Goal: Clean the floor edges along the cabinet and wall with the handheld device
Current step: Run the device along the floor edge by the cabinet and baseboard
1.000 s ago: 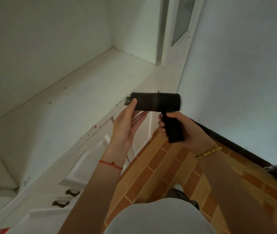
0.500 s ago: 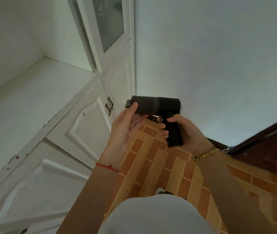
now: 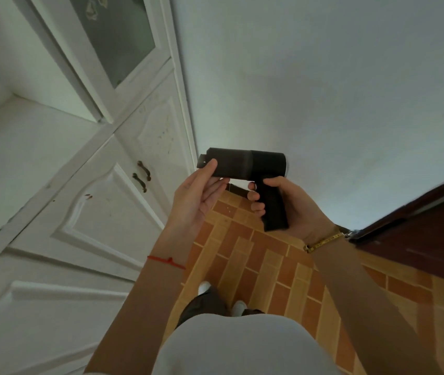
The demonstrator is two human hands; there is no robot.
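The black handheld device (image 3: 245, 166) is held in the air above the tiled floor (image 3: 267, 266), barrel lying left-right, nozzle pointing left toward the white cabinet (image 3: 102, 201). The right hand (image 3: 288, 209) grips its handle; the left hand (image 3: 199, 196), fingers loosely spread, cups the nozzle end.

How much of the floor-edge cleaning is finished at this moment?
Nothing looks cleaned yet. The right hand grips the handheld device by its handle, and the left hand supports its barrel, high above the tiled floor. The edges along the cabinet and the wall remain.
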